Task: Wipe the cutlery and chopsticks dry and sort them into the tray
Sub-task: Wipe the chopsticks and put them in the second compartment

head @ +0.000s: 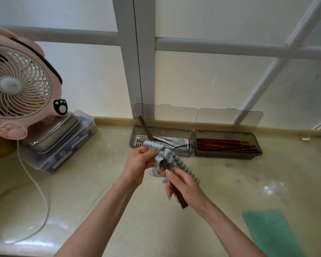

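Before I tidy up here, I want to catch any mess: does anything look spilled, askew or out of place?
Little does. The counter shows small brownish specks and a shiny patch on its right side that could be wet. The trays sit straight with lids up. Chopsticks and cloth are in hand, being wiped.

Cloth (170,158): grey and white zigzag stripes. Chopsticks (174,191) in hand: dark reddish brown, matching those in the smoky grey translucent tray (228,154). Fan (17,84): pale pink, white grille, black paw-print badge. Counter (100,191): glossy beige. Mat (271,232): green.
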### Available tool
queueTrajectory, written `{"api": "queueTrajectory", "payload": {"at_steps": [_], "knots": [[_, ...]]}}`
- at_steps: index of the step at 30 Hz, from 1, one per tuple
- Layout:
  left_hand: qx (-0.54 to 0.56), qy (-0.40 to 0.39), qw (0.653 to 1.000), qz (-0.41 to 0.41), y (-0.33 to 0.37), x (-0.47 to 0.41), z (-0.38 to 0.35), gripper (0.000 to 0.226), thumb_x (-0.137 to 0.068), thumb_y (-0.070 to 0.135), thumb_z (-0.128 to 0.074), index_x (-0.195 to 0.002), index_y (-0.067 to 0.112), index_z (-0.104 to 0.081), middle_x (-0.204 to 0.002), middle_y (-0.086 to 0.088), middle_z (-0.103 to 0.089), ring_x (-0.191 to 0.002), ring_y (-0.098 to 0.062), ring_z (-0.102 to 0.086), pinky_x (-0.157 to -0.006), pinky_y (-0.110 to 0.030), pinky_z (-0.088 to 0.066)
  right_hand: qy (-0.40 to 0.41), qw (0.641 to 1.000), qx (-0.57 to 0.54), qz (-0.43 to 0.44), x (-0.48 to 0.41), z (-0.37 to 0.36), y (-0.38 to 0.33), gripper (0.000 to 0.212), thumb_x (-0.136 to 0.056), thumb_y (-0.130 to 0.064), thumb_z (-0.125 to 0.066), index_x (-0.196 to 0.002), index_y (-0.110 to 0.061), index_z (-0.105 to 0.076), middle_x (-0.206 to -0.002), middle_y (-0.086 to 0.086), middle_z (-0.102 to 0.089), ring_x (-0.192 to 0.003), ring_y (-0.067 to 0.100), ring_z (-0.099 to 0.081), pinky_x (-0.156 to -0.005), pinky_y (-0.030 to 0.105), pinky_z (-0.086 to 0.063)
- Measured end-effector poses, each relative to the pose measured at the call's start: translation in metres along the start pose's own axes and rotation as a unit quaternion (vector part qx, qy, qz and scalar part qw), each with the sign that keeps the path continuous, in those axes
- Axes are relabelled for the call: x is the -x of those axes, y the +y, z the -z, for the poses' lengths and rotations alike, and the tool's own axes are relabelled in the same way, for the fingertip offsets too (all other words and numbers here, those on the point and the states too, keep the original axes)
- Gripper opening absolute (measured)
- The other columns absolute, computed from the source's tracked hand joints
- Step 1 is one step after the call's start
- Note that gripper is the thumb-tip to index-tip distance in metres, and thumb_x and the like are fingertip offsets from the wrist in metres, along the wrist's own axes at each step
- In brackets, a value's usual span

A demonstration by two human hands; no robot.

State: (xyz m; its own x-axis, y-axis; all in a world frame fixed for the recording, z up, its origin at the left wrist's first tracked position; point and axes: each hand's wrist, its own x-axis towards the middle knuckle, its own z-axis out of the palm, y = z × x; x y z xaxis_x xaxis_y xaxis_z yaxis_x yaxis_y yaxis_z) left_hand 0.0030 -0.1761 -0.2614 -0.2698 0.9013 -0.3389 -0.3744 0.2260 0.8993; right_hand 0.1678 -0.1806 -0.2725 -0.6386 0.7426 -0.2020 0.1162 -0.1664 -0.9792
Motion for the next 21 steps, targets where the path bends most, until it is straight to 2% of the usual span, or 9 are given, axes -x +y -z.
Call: {"api": "queueTrajectory", "payload": {"at_steps": [2,5,7,14,21], "knots": [[0.002,0.021,1.0,0.007,-0.001,-0.003,0.001,0.012,-0.085,-0.003,-0.055,-0.075,-0.003,-0.062,-0.059,-0.003,-0.069,-0.048,-0.01,-0.062,-0.049,-0.018,-0.049,-0.009,1.0,0.016,-0.011,0.004,0.001,0.005,0.032,-0.094,-0.038,-0.048,-0.094,-0.008,-0.06,-0.059,0.005,-0.057,-0.053,0.015,-0.051,-0.055,0.021,-0.04],[0.016,0.034,0.999,0.027,-0.004,-0.005,0.002,0.008,-0.083,-0.006,-0.056,-0.076,-0.007,-0.059,-0.055,-0.006,-0.066,-0.043,-0.011,-0.06,-0.044,-0.018,-0.047,0.004,0.999,0.046,-0.006,0.01,-0.002,0.012,0.029,-0.102,-0.023,-0.038,-0.083,-0.008,-0.055,-0.046,-0.002,-0.044,-0.041,0.013,-0.035,-0.046,0.02,-0.032],[0.017,0.036,0.998,0.041,-0.004,-0.007,0.003,0.003,-0.081,-0.008,-0.058,-0.079,-0.008,-0.058,-0.058,-0.01,-0.066,-0.043,-0.013,-0.061,-0.045,-0.02,-0.049,0.024,0.998,0.058,-0.012,0.012,-0.004,0.013,0.031,-0.102,-0.022,-0.037,-0.076,-0.011,-0.047,-0.045,-0.006,-0.037,-0.04,0.009,-0.028,-0.043,0.02,-0.027],[0.028,0.068,0.997,0.025,0.016,-0.028,0.012,0.014,-0.082,-0.011,-0.052,-0.074,-0.002,-0.061,-0.054,-0.002,-0.068,-0.047,-0.011,-0.064,-0.05,-0.02,-0.055,0.034,0.994,0.105,-0.007,0.024,-0.004,0.015,0.032,-0.102,-0.025,-0.038,-0.073,-0.013,-0.043,-0.049,-0.006,-0.032,-0.042,0.009,-0.026,-0.044,0.021,-0.024],[0.054,0.113,0.992,0.018,0.018,-0.051,0.03,0.007,-0.082,-0.001,-0.059,-0.081,0.005,-0.063,-0.063,0.0,-0.069,-0.055,-0.01,-0.065,-0.054,-0.019,-0.055,0.03,0.993,0.109,-0.019,0.04,0.001,0.018,0.032,-0.101,-0.024,-0.04,-0.073,-0.01,-0.046,-0.047,-0.008,-0.033,-0.041,0.007,-0.027,-0.043,0.018,-0.026]]}}
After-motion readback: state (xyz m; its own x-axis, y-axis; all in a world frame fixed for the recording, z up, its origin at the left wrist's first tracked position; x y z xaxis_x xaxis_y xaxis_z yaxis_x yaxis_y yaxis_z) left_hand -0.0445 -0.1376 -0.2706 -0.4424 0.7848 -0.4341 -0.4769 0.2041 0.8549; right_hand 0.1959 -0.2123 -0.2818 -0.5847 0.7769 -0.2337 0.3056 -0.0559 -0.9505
